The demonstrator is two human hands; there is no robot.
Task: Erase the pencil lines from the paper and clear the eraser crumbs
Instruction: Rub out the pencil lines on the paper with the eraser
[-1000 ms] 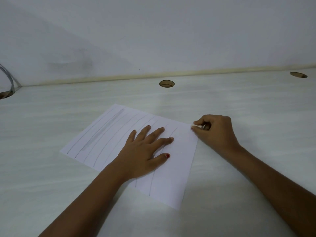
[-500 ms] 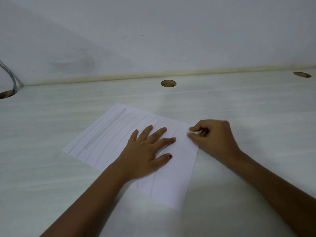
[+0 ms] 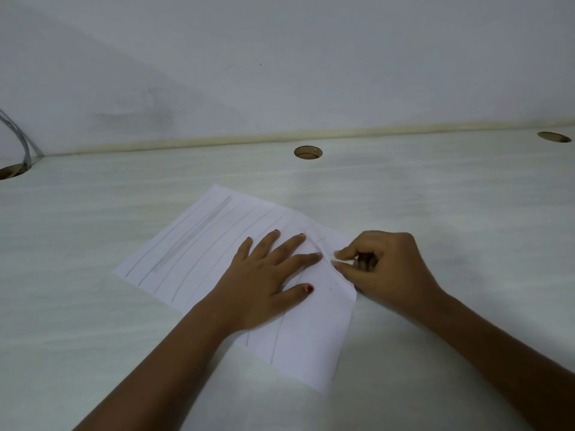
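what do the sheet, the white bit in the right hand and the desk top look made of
Sheet: thin matte white paper; it buckles into a ridge near the right hand. White bit: likely a rubber or vinyl eraser, dull, too small to be sure. Desk top: seemingly pale streaked wood-grain laminate, slight sheen.

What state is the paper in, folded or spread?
Spread: the paper lies open on the table, pressed by the left hand, with a slight buckle beside the eraser.

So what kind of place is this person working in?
Probably an office or study desk: a pale wood-grain desktop with round cable holes, grey cables passing into one at the left, set against a plain white wall.
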